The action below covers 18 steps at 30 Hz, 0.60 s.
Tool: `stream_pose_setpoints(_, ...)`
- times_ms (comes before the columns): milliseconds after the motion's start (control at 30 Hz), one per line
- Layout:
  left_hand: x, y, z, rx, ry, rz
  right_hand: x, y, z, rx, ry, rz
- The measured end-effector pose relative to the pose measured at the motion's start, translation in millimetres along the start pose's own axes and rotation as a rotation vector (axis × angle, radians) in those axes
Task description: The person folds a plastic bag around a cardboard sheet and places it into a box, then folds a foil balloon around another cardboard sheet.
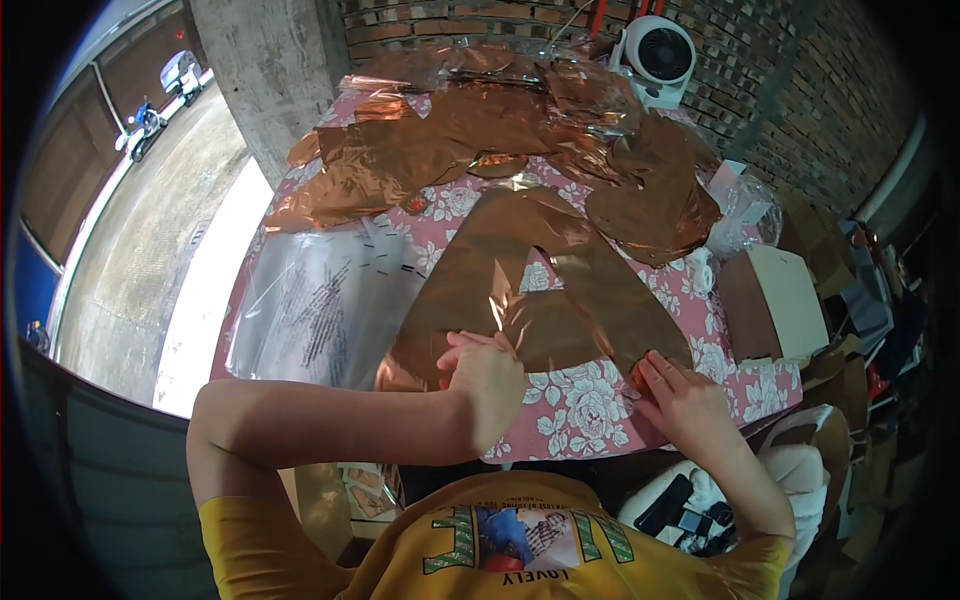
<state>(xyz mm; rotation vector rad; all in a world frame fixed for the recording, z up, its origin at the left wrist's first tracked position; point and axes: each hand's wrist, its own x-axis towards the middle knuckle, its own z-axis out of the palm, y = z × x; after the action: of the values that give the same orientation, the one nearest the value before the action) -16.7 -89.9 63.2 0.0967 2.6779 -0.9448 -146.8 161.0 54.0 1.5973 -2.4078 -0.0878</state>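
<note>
The left hand (487, 368) presses curled fingers on the near left leg of a copper foil letter balloon (530, 285); the right hand (683, 392) lies flat, fingers spread, on its right leg. The balloon lies flat on the floral worktop (580, 410), apex pointing away. Clear plastic bags (315, 300) lie left; crumpled foil balloons (500, 120) and a white fan (660, 55) sit beyond.

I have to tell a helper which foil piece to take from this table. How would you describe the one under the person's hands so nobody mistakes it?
Start at the pink floral tablecloth and look at its near edge. There lies a copper foil balloon shaped like a letter A, flat, with the left hand and right hand pressing its two feet. Unlike the crumpled copper foil heap farther back, it is spread out alone with a triangular hole.
</note>
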Motion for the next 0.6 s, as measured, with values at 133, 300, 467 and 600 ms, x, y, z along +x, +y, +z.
stream_pose_setpoints(133,-11,-6,10,-0.055,0.096,-0.026,19,5,-29,0.129,-0.187,0.087)
stream_pose_setpoints(300,-38,-55,26,-0.541,0.430,-0.080,142,6,-28,0.337,0.157,-0.162)
stream_pose_setpoints(467,-38,-120,94,-0.702,0.577,-0.317,323,-37,43,0.478,0.250,-0.433)
stream_pose_setpoints(600,-45,-213,165,-0.962,0.390,-0.687,416,-88,40,0.810,0.008,-0.315)
